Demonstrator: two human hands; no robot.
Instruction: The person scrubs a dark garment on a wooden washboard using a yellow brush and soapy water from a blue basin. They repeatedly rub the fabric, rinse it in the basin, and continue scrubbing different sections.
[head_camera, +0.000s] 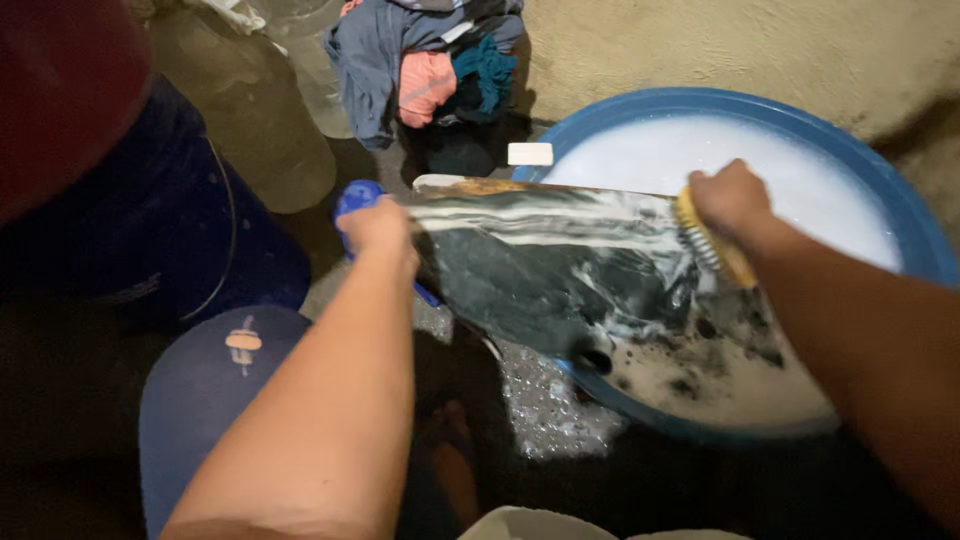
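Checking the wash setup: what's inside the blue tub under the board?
The blue tub holds milky, sudsy water with dark bits near the front. A wet dark garment on the washboard covers its left part; what lies beneath the cloudy surface cannot be seen.

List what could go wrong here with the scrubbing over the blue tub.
1. The board lies across the rim of the blue tub; hard strokes of the brush in the right hand might tip or slide it.
2. The dark wet garment, pinned only at its edge by the left hand, could slip off into the soapy water.
3. The white soap bar sits near the rim and might get knocked in.
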